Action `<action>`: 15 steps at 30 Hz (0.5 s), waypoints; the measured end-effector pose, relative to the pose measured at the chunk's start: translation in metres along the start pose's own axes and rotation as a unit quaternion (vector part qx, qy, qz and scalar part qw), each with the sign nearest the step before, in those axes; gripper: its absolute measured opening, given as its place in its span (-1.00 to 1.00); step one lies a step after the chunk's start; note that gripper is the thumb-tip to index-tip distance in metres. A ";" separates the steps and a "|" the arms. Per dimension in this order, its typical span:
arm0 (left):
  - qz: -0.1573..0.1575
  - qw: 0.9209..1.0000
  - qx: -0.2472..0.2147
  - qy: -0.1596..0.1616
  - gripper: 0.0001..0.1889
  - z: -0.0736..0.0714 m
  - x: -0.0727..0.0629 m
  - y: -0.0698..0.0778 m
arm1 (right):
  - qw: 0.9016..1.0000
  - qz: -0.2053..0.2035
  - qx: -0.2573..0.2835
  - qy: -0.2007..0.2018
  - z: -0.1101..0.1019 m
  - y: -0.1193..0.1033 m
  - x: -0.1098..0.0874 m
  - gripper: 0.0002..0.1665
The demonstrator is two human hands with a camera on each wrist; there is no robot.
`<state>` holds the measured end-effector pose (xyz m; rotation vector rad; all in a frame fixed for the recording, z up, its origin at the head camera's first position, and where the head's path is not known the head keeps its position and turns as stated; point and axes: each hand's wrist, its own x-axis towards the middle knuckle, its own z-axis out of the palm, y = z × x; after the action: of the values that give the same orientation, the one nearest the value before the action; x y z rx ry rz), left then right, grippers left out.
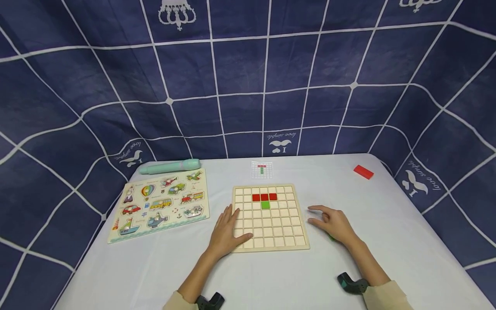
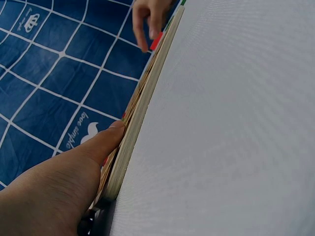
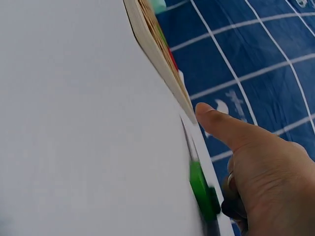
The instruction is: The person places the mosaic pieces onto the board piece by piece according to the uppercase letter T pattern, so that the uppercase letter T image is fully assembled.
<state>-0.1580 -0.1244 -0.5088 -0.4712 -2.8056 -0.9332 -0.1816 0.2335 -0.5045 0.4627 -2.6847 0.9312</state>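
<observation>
A wooden grid board (image 1: pixel 271 249) lies on the table, with three red squares (image 1: pixel 264 197) in a row and a green square (image 1: pixel 265 205) below the middle one. My left hand (image 1: pixel 225 234) rests on the board's left edge, fingers straight and thumb spread over the lower corner. To the right of the board is my right hand (image 1: pixel 334 223), its thumb and forefinger apart with nothing visible between them. Beneath that hand a green piece (image 3: pixel 201 189) shows, blurred in the right wrist view and mostly hidden in the head view.
Behind the board lies a small pattern card (image 1: pixel 261 170). A vehicle picture puzzle (image 1: pixel 170 214) and a mint-green tube-shaped case (image 1: pixel 169 166) are at the left. One red block (image 1: pixel 363 172) sits at the far right. Dark blue checked cloth (image 1: pixel 240 112) hangs around the table.
</observation>
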 end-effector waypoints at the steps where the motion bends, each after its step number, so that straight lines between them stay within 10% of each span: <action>1: -0.001 1.000 0.000 -0.001 -0.02 0.000 0.000 0.000 | 1.000 0.003 -0.007 0.004 -0.005 0.005 -0.005 -0.54; 15: 0.001 1.000 -0.003 -0.003 -0.01 0.000 -0.001 -0.001 | 0.998 0.029 -0.037 0.033 -0.035 0.038 -0.033 -0.56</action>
<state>-0.1578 -0.1253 -0.5093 -0.4769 -2.8079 -0.9419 -0.1608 0.2912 -0.5103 0.3345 -2.6739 0.8441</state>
